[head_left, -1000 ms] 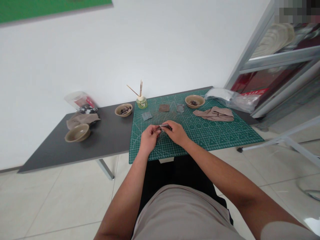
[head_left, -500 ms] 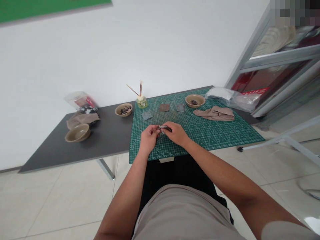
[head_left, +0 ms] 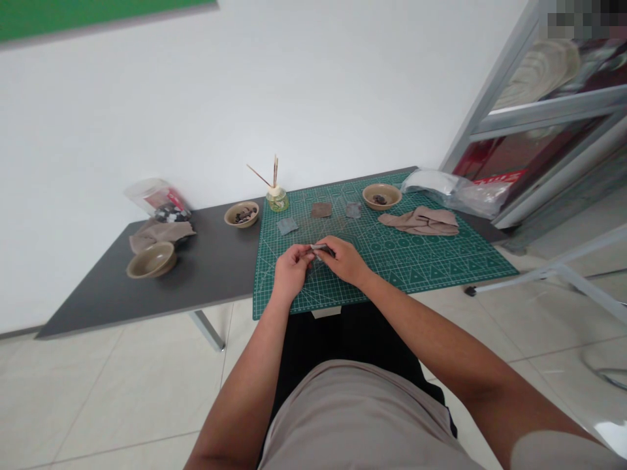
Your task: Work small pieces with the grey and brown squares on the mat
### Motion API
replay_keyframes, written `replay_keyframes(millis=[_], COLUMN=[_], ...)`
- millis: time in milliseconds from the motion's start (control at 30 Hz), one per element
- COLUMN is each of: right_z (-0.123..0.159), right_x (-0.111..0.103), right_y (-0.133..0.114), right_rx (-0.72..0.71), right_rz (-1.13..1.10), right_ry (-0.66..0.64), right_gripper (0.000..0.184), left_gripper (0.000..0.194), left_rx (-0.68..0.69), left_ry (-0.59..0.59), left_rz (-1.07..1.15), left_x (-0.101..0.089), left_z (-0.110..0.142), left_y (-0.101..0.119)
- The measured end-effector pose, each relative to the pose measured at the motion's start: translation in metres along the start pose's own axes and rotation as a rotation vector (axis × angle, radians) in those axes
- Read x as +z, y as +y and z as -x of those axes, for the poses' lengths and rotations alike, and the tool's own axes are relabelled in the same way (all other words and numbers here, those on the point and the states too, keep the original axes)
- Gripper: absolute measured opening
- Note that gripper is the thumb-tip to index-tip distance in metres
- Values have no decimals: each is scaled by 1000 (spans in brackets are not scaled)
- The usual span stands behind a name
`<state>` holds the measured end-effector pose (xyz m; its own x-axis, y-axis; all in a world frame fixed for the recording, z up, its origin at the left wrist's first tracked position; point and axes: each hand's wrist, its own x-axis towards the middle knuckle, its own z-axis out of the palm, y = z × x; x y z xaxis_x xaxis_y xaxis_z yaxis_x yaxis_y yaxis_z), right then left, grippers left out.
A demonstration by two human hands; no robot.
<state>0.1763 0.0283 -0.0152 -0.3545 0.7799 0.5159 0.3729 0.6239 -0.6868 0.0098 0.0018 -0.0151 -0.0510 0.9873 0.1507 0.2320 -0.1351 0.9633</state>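
Observation:
Over the front of the green cutting mat [head_left: 392, 254], my two hands meet fingertip to fingertip. In my right hand [head_left: 345, 261] a small grey, folded-looking sheet [head_left: 322, 247] is pinched between thumb and fingers; its kind is hard to tell. My left hand [head_left: 290, 269] is closed in a pinch against the sheet's left end, and whatever sits in its fingertips is too small to name. Beyond the hands lie three small squares on the mat: a blue-grey square [head_left: 287, 226], a brown square [head_left: 321, 210] and a grey square [head_left: 353, 209].
A bowl of dark pieces [head_left: 241, 214] stands left of the mat, another bowl [head_left: 382, 196] at its back right. Nearby are a reed diffuser [head_left: 277, 198], a brown cloth [head_left: 424, 222] and a plastic bag [head_left: 460, 191]. Farther left, a tan bowl [head_left: 151, 260] sits by a second cloth [head_left: 159, 234].
The right fingers and the grey sheet have shifted very slightly up and left. The left hand keeps its pinch, and the things on the table stay put.

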Motion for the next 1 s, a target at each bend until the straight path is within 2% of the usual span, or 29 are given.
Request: replay_keyframes(millis=[233,400,1000], right_z=[0,0,0], right_x=[-1,1,0], right_y=[-2,0,-2], right_rx=[32,-15,14], right_rz=[-11,3,6], right_ry=[13,-5,-9], right_gripper=[9,10,14], left_gripper=[18,16,17], left_rx=[-25,-3,-13], left_ry=[12,4,-12], left_rz=[30,11,55], left_x=[0,0,0], left_z=[0,0,0], left_y=[2,0,2])
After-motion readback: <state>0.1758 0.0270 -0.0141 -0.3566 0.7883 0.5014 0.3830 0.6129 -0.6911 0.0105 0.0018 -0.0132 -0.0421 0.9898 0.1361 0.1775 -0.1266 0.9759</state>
